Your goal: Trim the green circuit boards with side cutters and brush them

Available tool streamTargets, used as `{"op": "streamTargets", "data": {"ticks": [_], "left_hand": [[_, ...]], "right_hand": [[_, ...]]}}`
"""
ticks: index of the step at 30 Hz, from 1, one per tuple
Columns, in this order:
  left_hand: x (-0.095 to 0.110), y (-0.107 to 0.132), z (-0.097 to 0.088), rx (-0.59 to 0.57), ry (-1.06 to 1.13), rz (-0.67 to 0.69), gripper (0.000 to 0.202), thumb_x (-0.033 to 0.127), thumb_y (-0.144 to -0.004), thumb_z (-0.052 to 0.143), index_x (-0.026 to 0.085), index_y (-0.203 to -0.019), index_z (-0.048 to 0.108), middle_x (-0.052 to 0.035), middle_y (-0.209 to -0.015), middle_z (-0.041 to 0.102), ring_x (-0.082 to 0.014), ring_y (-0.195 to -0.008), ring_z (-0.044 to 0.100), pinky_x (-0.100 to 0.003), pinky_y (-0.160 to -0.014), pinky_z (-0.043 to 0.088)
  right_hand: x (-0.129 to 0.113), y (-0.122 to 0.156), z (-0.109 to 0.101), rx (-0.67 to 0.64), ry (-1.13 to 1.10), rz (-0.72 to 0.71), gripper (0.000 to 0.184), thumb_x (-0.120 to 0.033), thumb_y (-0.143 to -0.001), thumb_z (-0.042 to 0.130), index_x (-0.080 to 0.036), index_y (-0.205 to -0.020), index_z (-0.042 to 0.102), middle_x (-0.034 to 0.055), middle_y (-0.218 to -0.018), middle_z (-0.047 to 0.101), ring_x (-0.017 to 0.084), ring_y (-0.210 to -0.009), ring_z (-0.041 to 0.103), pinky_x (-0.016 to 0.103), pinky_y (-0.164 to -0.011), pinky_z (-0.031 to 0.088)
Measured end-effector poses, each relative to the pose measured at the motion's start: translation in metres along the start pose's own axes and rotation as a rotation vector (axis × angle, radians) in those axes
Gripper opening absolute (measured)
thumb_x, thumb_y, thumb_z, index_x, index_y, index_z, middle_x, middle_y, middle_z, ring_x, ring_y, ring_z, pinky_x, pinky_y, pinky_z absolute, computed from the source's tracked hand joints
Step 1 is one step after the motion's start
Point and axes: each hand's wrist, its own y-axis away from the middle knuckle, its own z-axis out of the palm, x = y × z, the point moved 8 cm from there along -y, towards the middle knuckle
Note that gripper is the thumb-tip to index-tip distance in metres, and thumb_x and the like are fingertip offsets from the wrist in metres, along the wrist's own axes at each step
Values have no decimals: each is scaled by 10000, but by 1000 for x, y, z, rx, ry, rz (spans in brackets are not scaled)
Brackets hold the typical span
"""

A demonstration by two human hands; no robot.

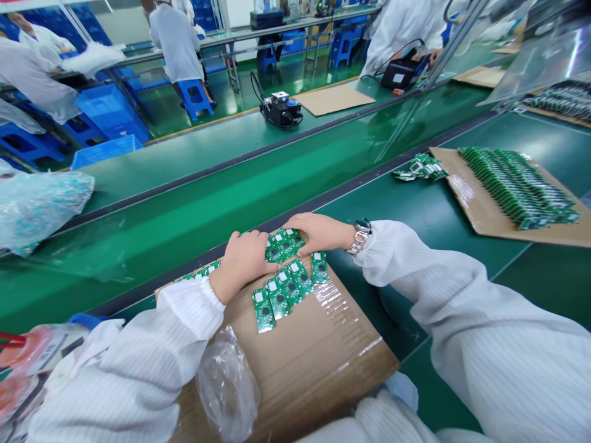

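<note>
Both of my hands grip a short row of green circuit boards (282, 246) at the far edge of a cardboard sheet (305, 344). My left hand (247, 261) closes on the row's left end, its thumb along the near side. At the right end, my right hand (318, 232) has its thumb and fingers around the boards. Just nearer to me, several more circuit boards (279, 294) lie overlapping in a slanted line on the cardboard. One single board (319, 267) rests below my right hand. Further boards (198, 272) are partly hidden behind my left wrist.
A clear plastic bag (229, 384) lies on the cardboard's left. To the right, another cardboard sheet (489, 215) bears dense rows of boards, with a loose pile (422, 167) beside it. A black device (280, 111) stands across the green channel. People in white coats work beyond.
</note>
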Motion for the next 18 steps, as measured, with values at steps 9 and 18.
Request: {"op": "streamTargets", "data": {"ticks": [9,18], "left_hand": [[-22,36,-22,35,64,-85,541,462,-800,545,167,-1254,538,-132,-1232,613,-307,-1110,569,-448,-924,425],[8,86,-6,-129,115,-108,597,423,-721,640,200,-1264,529,-117,-1142,613,-308,-964,640,-382,-726,522]], "right_hand": [[0,-2,-4,-10,33,13,670,-343,-626,754,-172,-1243,555,128,-1241,572,303,-1142,542,427,-953,445],[-12,63,-13,81,125,220,767,-467,-637,741,-153,-1294,498,165,-1115,577,353,-1039,545,471,-863,461]]}}
